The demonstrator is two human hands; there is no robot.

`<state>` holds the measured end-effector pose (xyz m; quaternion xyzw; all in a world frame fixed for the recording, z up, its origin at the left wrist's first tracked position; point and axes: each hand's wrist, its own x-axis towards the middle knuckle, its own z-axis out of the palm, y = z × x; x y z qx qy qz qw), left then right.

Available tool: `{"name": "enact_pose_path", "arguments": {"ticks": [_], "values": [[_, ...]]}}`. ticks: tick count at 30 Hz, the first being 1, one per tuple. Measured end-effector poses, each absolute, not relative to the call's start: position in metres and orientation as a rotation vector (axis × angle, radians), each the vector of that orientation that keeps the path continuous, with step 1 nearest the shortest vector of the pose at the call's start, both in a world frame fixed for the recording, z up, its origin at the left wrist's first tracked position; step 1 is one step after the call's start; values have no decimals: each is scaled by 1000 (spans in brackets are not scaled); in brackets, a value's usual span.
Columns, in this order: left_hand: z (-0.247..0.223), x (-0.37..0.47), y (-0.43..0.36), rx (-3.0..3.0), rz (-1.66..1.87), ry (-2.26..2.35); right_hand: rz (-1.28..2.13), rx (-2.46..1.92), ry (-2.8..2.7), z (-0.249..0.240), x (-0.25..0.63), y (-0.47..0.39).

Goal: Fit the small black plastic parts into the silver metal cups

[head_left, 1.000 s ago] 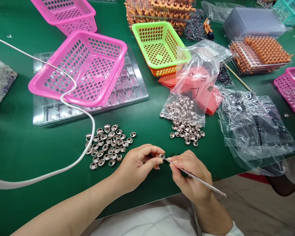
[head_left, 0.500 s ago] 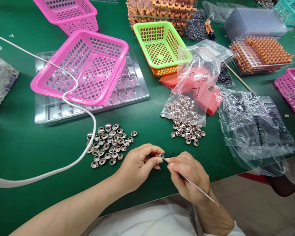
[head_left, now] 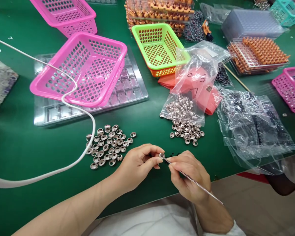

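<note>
Between the thumb and fingers of my left hand [head_left: 140,164] is a small silvery metal cup [head_left: 161,155], its hollow side turned toward me. My right hand [head_left: 190,175] pinches a thin metal rod-like tool [head_left: 199,186] like a pen; its tip reaches into the cup. Tiny black parts [head_left: 173,154] lie on the green table just behind my fingers, partly hidden by them. Left of my left hand, similar metal cups [head_left: 107,144] are spread in a loose group. More cups [head_left: 186,129] spill from a clear plastic bag [head_left: 198,82] beyond my right hand.
A white cable [head_left: 92,126] crosses the left side, over a pink basket [head_left: 98,75] resting on a clear moulded tray [head_left: 135,82]. A green basket [head_left: 159,52] stands behind. Bags of dark parts [head_left: 255,127] lie right, near stacked orange parts [head_left: 265,50].
The rod's back end has swung slightly right and up, while its tip stays at the cup. Both hands hold nearly the same position; the view has shifted slightly.
</note>
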<state>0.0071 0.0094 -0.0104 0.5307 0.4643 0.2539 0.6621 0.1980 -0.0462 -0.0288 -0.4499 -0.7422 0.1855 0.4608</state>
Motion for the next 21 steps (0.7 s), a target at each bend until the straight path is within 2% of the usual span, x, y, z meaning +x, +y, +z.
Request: {"name": "enact_pose_path", "arguments": {"ticks": [21], "values": [[-12, 6, 9, 1222, 583, 1042, 456, -1109, -1839, -30, 198, -46]]}}
